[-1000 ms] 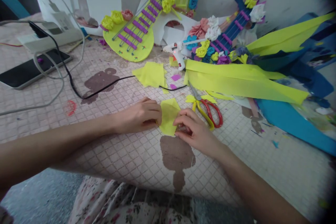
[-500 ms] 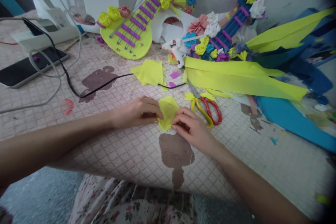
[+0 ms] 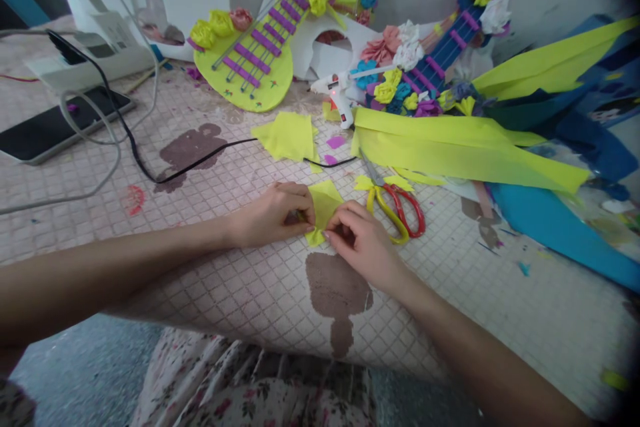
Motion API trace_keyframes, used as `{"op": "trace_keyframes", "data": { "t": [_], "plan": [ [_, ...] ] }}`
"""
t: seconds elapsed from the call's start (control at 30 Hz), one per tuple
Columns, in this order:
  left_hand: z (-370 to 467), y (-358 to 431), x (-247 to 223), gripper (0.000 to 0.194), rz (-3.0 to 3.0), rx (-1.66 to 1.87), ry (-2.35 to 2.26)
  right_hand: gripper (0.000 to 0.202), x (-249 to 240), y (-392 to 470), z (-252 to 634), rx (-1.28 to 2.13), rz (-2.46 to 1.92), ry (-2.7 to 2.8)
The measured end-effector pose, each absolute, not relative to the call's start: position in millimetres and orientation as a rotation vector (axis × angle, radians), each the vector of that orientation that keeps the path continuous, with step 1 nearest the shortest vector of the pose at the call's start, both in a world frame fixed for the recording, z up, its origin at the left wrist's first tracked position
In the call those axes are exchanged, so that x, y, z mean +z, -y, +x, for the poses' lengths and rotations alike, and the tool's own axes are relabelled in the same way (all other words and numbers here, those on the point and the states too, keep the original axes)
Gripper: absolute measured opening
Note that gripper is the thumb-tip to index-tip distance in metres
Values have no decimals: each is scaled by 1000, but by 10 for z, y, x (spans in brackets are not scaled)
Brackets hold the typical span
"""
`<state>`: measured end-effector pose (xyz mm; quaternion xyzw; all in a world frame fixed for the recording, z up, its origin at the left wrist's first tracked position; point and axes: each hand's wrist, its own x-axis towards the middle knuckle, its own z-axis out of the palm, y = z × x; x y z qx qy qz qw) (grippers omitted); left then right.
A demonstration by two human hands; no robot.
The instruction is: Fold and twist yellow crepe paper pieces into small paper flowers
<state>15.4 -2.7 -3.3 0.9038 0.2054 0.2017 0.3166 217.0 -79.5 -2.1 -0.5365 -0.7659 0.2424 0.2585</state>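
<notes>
A small yellow paper piece [image 3: 325, 201] lies on the patterned table cover between my hands, its lower part gathered into folds. My left hand [image 3: 278, 215] pinches its left edge with thumb and fingertips. On the right side, my right hand [image 3: 361, 240] pinches the lower right edge. Just beyond the right hand rest scissors [image 3: 395, 210] with one red and one yellow handle. More yellow paper pieces [image 3: 287, 137] lie farther back, next to a black cord.
A white glue gun [image 3: 341, 101] stands behind the scissors. Long yellow strips [image 3: 450, 143] and blue paper [image 3: 565, 227] spread to the right. Decorated instrument-shaped crafts [image 3: 250, 73] are at the back. A phone [image 3: 65, 125], cables and a white power strip [image 3: 90, 63] occupy the left.
The lower part of the yellow piece has been pinched into folds, and my fingertips have come closer together. The whole view has shifted slightly.
</notes>
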Motion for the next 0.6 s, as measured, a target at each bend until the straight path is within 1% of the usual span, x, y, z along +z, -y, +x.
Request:
{"op": "trace_keyframes", "data": {
  "t": [0.33, 0.6],
  "plan": [
    [183, 40, 10, 6, 2363, 532, -592, 10, -16, 801, 2129, 592, -1483, 2075],
    [181, 160, 10, 7, 2367, 561, -755, 12, -13, 755, 2174, 617, -1437, 2067]
  ]
}}
